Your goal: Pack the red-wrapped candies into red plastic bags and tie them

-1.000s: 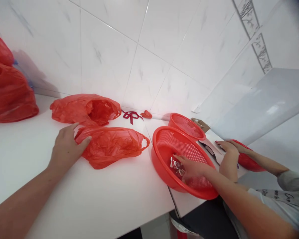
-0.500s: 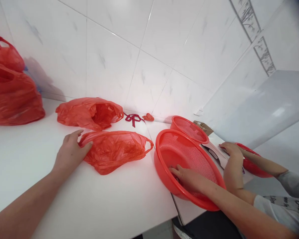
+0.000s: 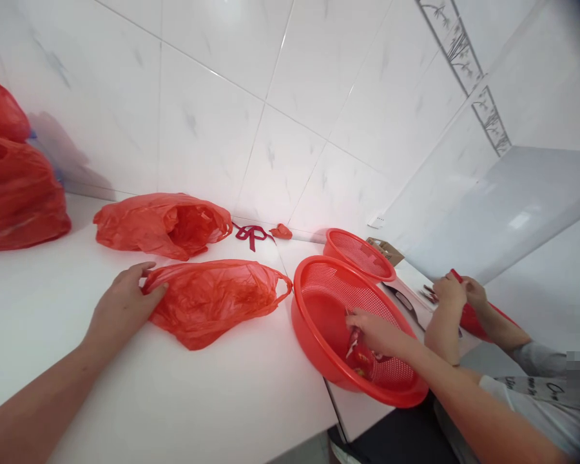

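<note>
My left hand [image 3: 120,306] lies flat on the white counter [image 3: 198,399], fingers spread, touching the left end of a crumpled red plastic bag [image 3: 217,299]. My right hand [image 3: 374,332] reaches into a large red perforated basket [image 3: 328,296] at the counter's edge. Its fingers are closed on a small red and white packet [image 3: 355,348] near the basket's bottom.
A second red bag [image 3: 159,225] lies open behind the first. Full red bags [image 3: 14,193] stand at far left. A red ribbon [image 3: 251,233], a smaller red basket [image 3: 360,251] and a cardboard box [image 3: 385,250] sit by the tiled wall. Another person's hands [image 3: 457,290] hold a red object [image 3: 478,319] at right.
My right hand slid lower in the big basket and closed on the packet. The other person's two hands came together. My left hand stayed on the bag.
</note>
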### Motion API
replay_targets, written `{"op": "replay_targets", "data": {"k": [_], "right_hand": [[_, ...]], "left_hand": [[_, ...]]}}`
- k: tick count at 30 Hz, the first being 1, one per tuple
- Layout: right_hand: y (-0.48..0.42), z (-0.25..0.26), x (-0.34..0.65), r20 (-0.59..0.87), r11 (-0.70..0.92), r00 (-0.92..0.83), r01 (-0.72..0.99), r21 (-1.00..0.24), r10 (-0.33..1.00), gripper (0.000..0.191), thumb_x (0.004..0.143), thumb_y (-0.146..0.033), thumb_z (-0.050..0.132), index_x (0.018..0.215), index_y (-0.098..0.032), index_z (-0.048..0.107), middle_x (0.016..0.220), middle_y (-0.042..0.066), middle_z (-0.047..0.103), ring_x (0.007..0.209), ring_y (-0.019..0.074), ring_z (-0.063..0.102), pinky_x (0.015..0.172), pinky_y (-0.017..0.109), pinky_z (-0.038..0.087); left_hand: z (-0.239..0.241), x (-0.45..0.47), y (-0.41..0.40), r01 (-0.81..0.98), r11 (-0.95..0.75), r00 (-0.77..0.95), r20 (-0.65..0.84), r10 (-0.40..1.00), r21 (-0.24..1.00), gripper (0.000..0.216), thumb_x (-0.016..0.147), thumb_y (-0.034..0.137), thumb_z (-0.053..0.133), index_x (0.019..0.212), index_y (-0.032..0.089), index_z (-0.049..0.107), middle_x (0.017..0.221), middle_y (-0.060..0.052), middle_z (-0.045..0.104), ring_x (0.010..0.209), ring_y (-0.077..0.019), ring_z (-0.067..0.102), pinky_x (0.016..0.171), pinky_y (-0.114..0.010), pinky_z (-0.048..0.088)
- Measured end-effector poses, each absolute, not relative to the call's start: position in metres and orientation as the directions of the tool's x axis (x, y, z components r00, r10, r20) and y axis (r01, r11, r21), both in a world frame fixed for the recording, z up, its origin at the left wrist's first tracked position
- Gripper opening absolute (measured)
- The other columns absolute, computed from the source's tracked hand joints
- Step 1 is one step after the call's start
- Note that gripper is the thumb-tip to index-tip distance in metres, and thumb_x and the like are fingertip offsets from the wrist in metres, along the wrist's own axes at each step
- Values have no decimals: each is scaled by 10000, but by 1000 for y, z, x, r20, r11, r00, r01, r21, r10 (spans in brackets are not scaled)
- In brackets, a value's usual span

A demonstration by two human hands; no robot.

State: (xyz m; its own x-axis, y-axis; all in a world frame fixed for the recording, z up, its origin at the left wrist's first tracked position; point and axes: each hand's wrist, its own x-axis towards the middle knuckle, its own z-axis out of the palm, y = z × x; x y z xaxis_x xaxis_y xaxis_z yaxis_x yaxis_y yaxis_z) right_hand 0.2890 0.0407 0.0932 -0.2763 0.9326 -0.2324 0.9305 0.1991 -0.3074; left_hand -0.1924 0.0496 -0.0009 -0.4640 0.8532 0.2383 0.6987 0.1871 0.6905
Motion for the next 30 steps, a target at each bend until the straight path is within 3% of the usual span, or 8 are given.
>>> {"op": "replay_targets", "data": {"k": [5,10,14,17,21,24,27,30], "right_hand": [[50,99,311,-96,325,-354,917,-231,930,144,623,-44,443,643,-177,492,778,9,515,624,104,470,580,232,356],[46,129,286,42,341,-353,856,-389,935,191,567,-70,445,704,-195,491,724,-8,517,662,134,481,595,248,385],[39,162,226,165,452,-429,748,-485,888,247,594,-79,465,800,-206,513,766,-3,506,666,140,480,560,250,385],[38,175,165,247,648,-603,658,-382,759,148,669,-89,499,770,-189,542,807,9,468,702,130,474,611,254,399],[51,162,83,143,773,-784,534,-343,604,208,662,-17,440,752,-183,527,847,-9,445,668,74,441,593,200,366],[69,133,38,4,787,-850,485,-381,526,165,649,-27,469,699,-184,462,734,-43,452,630,65,417,573,185,337],[91,104,14,-134,760,-842,530,-376,522,174,649,-27,481,696,-189,441,679,-60,467,609,66,425,545,182,313],[108,90,7,-138,764,-805,591,-259,577,228,655,14,448,751,-185,504,827,-28,545,657,73,471,575,194,335]], "left_hand": [[3,-192,49,694,195,-456,215,864,693,517,793,482,481,1269,287,442,1256,-51,553,989,-247,596,848,-391,484],[9,-188,45,658,244,-495,165,853,713,493,775,462,503,1232,278,475,1059,-44,610,863,-219,609,759,-329,478],[12,-186,41,621,246,-486,119,866,745,373,780,440,496,1116,283,534,908,-3,618,746,-176,587,641,-266,445],[10,-187,40,627,202,-458,146,877,752,264,796,436,471,954,259,587,812,13,619,700,-159,557,593,-246,410],[4,-186,43,625,136,-424,189,886,769,259,802,449,457,787,221,578,688,15,592,620,-146,516,541,-245,365],[1,-185,45,629,104,-408,214,888,770,264,808,447,445,714,218,536,627,24,554,580,-138,486,525,-248,336],[2,-183,46,660,70,-377,250,892,748,272,821,439,427,686,218,510,616,23,540,574,-135,470,535,-252,314],[4,-181,46,678,51,-348,259,901,733,261,829,410,418,666,219,490,608,21,533,568,-136,458,537,-258,295]]}}
